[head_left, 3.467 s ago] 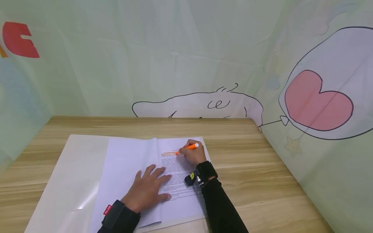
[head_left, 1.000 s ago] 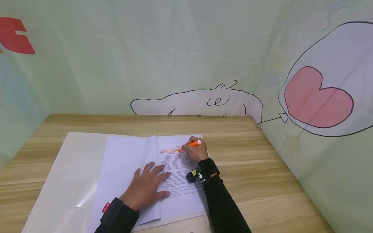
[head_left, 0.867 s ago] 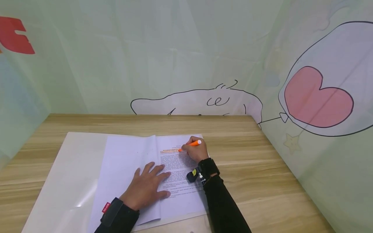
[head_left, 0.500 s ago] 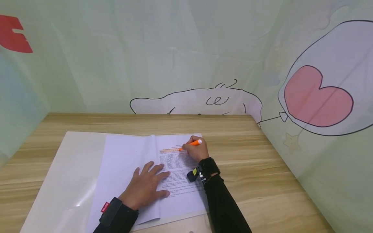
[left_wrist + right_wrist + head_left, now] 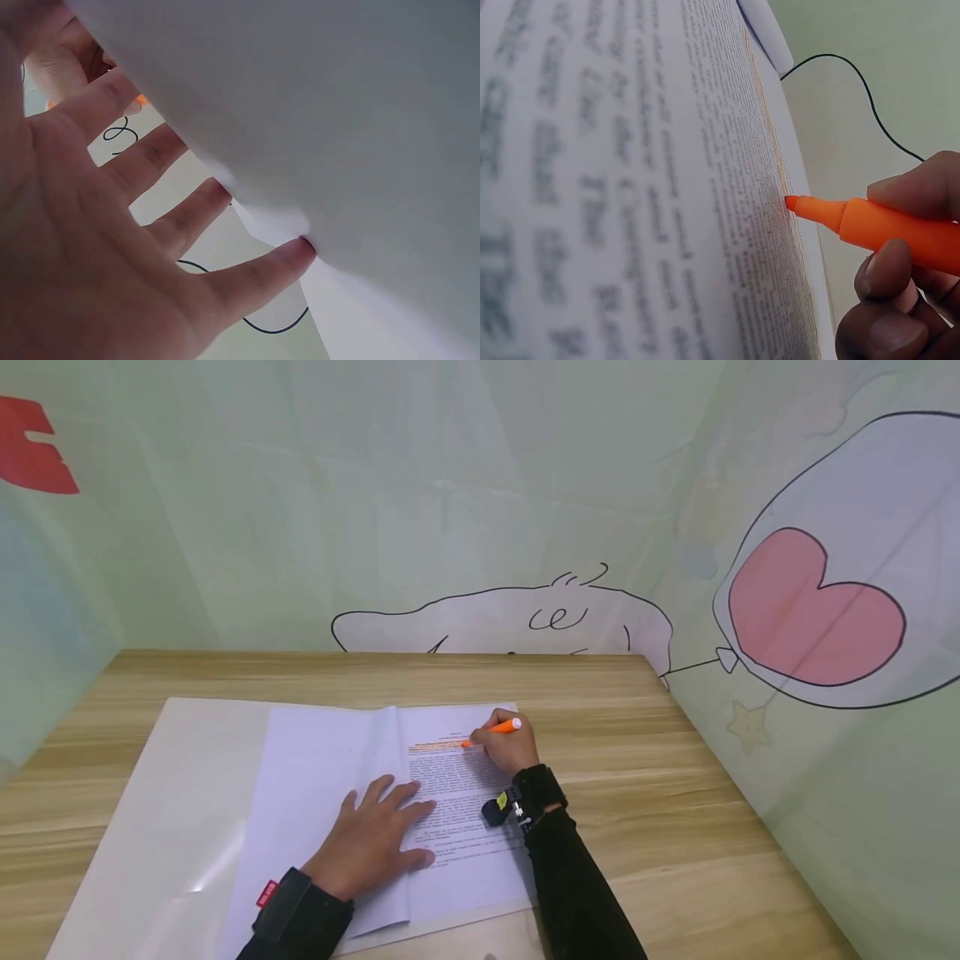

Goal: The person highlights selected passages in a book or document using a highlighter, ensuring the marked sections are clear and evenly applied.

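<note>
An orange highlighter (image 5: 889, 229) is pinched between the thumb and fingers of my right hand (image 5: 510, 745). Its tip meets the printed page (image 5: 457, 793) near the top, where lines of text carry orange marking. In the right wrist view the tip touches the paper beside the orange stripe. My left hand (image 5: 371, 843) lies spread across the fold of the open document, fingers extended, on the blank left page (image 5: 315, 760) and the edge of the printed one. The left wrist view shows those fingertips (image 5: 300, 251) pressing on the paper.
The pages belong to a clear-covered folder (image 5: 172, 810) opened flat on a wooden table (image 5: 675, 827). Fabric walls with cartoon drawings (image 5: 480, 627) rise behind the table and at its sides. A small wrist camera (image 5: 495, 810) hangs over the page by the right wrist.
The highlighter tip has shifted a little to the right along the marked lines since the earliest frame. My left hand stays spread in the same place. The whole view has drifted slightly.
</note>
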Action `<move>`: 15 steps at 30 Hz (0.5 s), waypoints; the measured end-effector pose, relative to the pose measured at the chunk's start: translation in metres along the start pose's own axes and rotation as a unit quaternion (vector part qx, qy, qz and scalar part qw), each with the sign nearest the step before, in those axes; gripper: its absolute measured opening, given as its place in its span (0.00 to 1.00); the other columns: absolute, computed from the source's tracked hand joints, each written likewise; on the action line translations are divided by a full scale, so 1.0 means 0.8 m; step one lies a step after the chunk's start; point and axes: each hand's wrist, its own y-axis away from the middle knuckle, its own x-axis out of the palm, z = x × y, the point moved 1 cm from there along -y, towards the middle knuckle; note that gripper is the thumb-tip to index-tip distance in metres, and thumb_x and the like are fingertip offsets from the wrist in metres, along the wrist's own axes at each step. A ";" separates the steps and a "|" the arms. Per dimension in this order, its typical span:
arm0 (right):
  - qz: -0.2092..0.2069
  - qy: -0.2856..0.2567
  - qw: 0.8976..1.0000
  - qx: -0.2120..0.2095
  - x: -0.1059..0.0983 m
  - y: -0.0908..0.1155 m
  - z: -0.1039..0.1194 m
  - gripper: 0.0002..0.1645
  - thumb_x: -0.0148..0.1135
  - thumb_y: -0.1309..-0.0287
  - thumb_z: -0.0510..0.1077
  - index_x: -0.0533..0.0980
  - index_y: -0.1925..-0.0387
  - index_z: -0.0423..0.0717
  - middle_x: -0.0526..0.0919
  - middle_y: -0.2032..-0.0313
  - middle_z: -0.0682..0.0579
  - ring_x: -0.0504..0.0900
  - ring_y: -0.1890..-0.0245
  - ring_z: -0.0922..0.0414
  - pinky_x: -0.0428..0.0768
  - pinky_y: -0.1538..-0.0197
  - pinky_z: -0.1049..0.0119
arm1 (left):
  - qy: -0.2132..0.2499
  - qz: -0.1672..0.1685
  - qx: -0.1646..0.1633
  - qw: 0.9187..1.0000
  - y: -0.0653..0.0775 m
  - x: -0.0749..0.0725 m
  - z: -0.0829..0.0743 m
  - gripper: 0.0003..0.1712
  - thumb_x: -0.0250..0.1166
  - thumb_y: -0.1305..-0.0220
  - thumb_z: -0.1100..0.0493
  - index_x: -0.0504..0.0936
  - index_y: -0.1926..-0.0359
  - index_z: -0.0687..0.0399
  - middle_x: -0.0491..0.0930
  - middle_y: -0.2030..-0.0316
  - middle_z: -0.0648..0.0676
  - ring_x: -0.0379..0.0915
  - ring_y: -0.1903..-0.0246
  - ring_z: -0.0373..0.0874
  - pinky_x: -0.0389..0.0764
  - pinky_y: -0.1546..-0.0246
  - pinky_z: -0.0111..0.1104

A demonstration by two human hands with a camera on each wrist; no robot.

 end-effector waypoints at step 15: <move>-0.008 -0.005 1.000 -0.008 -0.003 -0.001 -0.002 0.16 0.70 0.54 0.33 0.73 0.87 0.46 0.73 0.89 0.57 0.71 0.87 0.61 0.67 0.82 0.70 | 0.006 0.004 -0.002 1.000 0.003 -0.002 -0.001 0.38 0.76 0.50 0.40 0.80 0.38 0.42 0.71 0.32 0.54 0.55 0.30 0.63 0.59 0.37 0.71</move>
